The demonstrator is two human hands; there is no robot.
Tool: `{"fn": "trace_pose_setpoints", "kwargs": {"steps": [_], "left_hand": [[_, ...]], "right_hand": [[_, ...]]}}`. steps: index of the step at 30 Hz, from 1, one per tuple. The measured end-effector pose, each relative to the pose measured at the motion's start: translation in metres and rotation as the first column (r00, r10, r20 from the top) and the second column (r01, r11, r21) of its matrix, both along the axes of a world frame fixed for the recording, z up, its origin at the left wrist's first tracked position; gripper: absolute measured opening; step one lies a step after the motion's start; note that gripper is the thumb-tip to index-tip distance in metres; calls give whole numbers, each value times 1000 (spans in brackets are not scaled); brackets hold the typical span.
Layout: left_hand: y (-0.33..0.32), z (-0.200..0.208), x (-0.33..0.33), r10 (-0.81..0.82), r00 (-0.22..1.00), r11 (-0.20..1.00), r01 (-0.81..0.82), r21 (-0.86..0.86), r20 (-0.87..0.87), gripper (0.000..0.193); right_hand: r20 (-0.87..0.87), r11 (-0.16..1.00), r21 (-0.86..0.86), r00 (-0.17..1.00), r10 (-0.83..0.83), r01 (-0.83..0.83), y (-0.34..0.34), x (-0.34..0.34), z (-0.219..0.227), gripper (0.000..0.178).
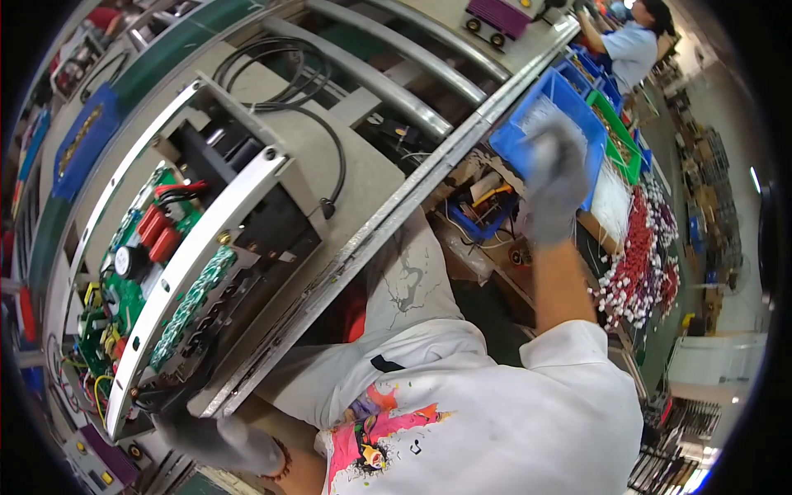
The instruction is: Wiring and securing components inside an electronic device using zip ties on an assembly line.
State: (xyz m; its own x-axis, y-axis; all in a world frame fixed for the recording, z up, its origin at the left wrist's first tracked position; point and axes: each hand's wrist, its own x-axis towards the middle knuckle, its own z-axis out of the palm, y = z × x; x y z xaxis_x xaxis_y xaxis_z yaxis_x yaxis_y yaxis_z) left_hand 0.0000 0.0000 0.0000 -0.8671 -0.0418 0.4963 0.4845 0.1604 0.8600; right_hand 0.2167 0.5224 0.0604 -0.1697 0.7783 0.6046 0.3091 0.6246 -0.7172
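An uncased electrical unit with a white metal frame, green circuit boards, red parts and a black fan end stands on the bench at left. My gloved left hand is at its near lower corner, beside a black cable; the fingers are blurred and partly hidden. A green-and-white twisted wire bundle lies along the frame's side. On the right, my gloved right hand reaches over a blue bin that holds thin whitish pieces. Motion smears its fingers, so their grip does not show.
Metal rollers and a coiled black power cord lie beyond the unit. A green bin and red wires with white connectors sit at right. Below the rail is a blue tool tray. Another person works at far right.
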Motion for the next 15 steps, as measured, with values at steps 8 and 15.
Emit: {"fn": "trace_pose_setpoints", "kwargs": {"steps": [8, 15], "left_hand": [[78, 11, -6, 401, 916, 904, -396, 164, 6, 62], [56, 19, 20, 232, 973, 973, -232, -1, 0, 33]], "right_hand": [[946, 998, 43, 319, -58, 53, 271, 88, -55, 46], [973, 998, 10, 231, -24, 64, 455, 78, -145, 33]]}}
